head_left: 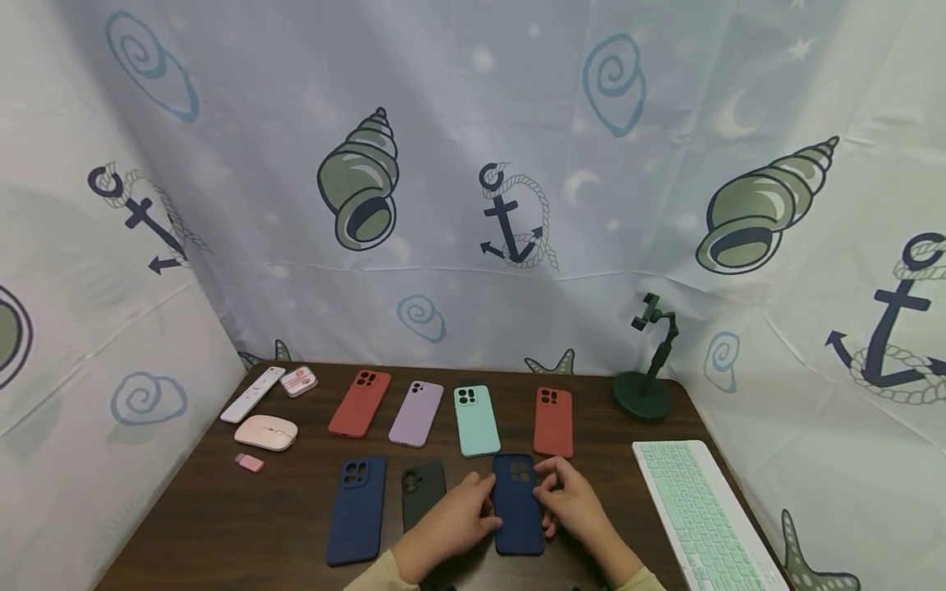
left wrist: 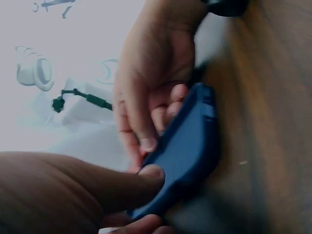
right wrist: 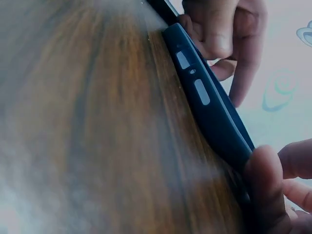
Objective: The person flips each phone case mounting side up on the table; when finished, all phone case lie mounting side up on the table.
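Between the two hands a dark blue phone case (head_left: 520, 513) has its hollow side up and its camera cutouts at the far end. My left hand (head_left: 460, 515) pinches its left edge, the thumb lying over the rim in the left wrist view. At the opposite edge my right hand (head_left: 575, 502) grips the side near the far end, its thumb (right wrist: 265, 168) against the rim in the right wrist view. Oblong slots show in the case's near end wall (right wrist: 195, 78). Partly hidden by the left hand is a dark green phone case (head_left: 423, 490).
Another blue case (head_left: 356, 513) lies left. Behind are red (head_left: 360, 404), lilac (head_left: 416, 414), mint (head_left: 477, 421) and second red (head_left: 553, 423) cases. A mouse (head_left: 266, 432), remote (head_left: 253, 395) and pink USB stick (head_left: 250, 463) lie left; a keyboard (head_left: 702, 509) and green stand (head_left: 641, 398) right.
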`<state>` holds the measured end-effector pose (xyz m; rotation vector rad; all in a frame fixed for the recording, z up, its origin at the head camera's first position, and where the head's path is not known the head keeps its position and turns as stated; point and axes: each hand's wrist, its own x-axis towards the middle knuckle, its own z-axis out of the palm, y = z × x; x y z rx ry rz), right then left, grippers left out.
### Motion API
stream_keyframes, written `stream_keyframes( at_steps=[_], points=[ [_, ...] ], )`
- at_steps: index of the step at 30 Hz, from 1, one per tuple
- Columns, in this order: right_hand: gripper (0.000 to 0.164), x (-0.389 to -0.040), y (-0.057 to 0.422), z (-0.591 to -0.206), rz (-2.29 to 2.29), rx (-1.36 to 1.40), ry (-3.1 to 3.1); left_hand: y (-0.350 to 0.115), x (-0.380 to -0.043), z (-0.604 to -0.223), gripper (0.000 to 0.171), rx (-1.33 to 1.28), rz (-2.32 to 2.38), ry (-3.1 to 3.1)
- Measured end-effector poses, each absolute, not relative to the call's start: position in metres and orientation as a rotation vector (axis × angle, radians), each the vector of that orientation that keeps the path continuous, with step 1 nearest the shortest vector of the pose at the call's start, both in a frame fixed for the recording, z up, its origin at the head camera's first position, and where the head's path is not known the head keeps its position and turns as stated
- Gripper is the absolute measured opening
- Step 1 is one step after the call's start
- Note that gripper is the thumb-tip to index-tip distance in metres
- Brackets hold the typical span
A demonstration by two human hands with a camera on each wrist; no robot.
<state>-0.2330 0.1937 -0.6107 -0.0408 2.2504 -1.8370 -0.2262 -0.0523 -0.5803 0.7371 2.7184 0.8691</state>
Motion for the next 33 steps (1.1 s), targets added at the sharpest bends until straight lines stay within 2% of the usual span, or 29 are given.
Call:
stream_keyframes(
  at_steps=[6, 9, 14, 19, 24, 27, 29, 33],
  points=[
    [0.030, -0.230, 0.187, -0.602, -1.922, 0.018, 2.316, -0.073, -0.237, -0.560, 0.043, 0.733, 0.994, 2.706],
    [0.030, -0.229, 0.180, -0.589, -1.921, -0.025, 2.351, -0.087, -0.243, -0.546, 0.038, 0.725, 1.042, 2.706],
    [0.033, -0.233, 0.161, -0.561, -1.801, -0.214, 2.352, -0.117, -0.254, -0.525, 0.037, 0.664, 1.118, 2.718],
    [0.030, -0.239, 0.133, -0.550, -1.754, -0.297, 2.268, -0.147, -0.263, -0.520, 0.040, 0.510, 1.051, 2.832],
    [0.034, -0.242, 0.102, -0.548, -1.764, -0.322, 2.203, -0.165, -0.272, -0.525, 0.043, 0.441, 0.936, 2.937],
    [0.031, -0.244, 0.086, -0.550, -1.799, -0.314, 2.186, -0.171, -0.275, -0.527, 0.044, 0.403, 0.898, 2.940],
    [0.028, -0.245, 0.077, -0.554, -1.826, -0.306, 2.167, -0.173, -0.275, -0.528, 0.044, 0.375, 0.875, 2.928],
    [0.034, -0.246, 0.064, -0.569, -1.876, -0.305, 2.118, -0.174, -0.275, -0.530, 0.044, 0.343, 0.853, 2.896]
  ],
)
